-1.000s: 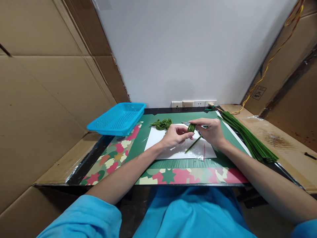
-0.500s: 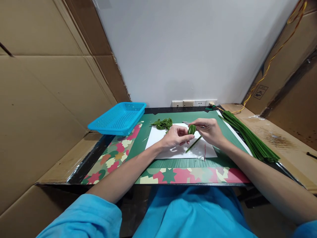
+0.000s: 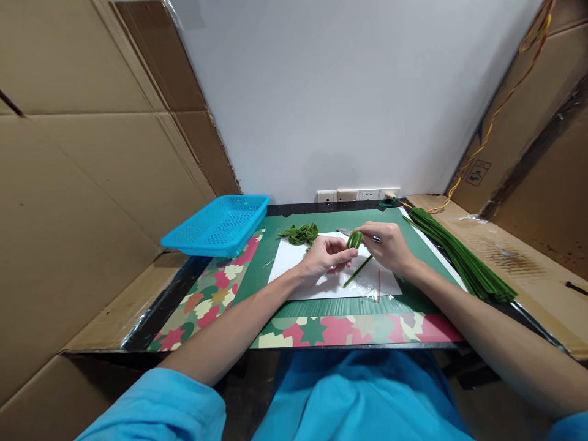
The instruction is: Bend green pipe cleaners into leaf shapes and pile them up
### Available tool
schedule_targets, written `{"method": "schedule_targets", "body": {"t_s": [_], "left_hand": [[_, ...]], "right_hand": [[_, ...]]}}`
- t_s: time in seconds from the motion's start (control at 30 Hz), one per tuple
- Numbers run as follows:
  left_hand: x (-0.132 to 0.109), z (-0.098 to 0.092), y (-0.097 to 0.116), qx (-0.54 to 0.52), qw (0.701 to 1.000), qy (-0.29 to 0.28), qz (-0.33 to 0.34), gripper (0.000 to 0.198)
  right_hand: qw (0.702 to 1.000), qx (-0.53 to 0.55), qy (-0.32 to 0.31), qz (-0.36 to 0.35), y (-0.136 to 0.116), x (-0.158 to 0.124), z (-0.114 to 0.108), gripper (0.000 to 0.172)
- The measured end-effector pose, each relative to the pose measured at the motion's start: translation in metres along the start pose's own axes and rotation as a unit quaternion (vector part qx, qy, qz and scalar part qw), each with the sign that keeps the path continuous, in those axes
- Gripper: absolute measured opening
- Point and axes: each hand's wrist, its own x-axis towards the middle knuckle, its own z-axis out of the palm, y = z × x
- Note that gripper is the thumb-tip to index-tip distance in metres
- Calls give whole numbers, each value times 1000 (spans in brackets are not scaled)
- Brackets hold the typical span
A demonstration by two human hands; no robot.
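Observation:
My left hand (image 3: 328, 256) is closed, pinching a small looped bundle of fuzzy green pipe cleaner (image 3: 354, 240) between thumb and fingers. My right hand (image 3: 384, 242) is closed too, its fingertips at the upper right side of the same bundle. A grey metal tool (image 3: 342, 232) shows beyond the bundle and partly under my right hand; its kind, and whether the hand holds it, I cannot make out. A straight green stem (image 3: 357, 272) slants below the bundle, over the white paper (image 3: 294, 260). To the left lies a pile of looped green pieces (image 3: 301, 234).
A blue perforated basket (image 3: 218, 225) stands at the back left. Many long green pipe cleaners (image 3: 462, 254) lie along the right side. Clear plastic with a red strip (image 3: 379, 285) rests on the paper. Wall sockets (image 3: 358, 195) and a yellow cord (image 3: 487, 131) are behind; cardboard flanks both sides.
The camera view has shifted slightly, so the scene sits a little lower. Both hands stay at the green bundle, with my right fingers slightly shifted and more of the metal tool showing.

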Motion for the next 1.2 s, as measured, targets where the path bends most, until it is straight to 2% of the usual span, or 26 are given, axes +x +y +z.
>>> {"method": "schedule_targets", "body": {"t_s": [0.17, 0.33, 0.47, 0.63, 0.83, 1.0, 1.2], "left_hand": [[1, -1, 1, 35, 998, 17, 49, 43], [1, -1, 1, 13, 1000, 20, 18, 46], [0, 2, 1, -12, 999, 26, 15, 43], [-3, 4, 4, 1, 999, 40, -1, 45], [-4, 6, 4, -8, 998, 61, -7, 51], [-4, 6, 2, -5, 998, 65, 0, 47], [-3, 3, 1, 10, 999, 42, 2, 42]], "right_hand": [[995, 66, -50, 51, -11, 5, -3, 28], [993, 82, -40, 77, -10, 5, 0, 24], [998, 46, -27, 44, -2, 2, 3, 22], [998, -22, -61, -8, 6, 0, 2, 27], [996, -29, -78, -20, 6, 1, -2, 28], [995, -3, -89, -32, 6, 2, -3, 30], [993, -38, -108, -38, 8, -2, -3, 32]]}}
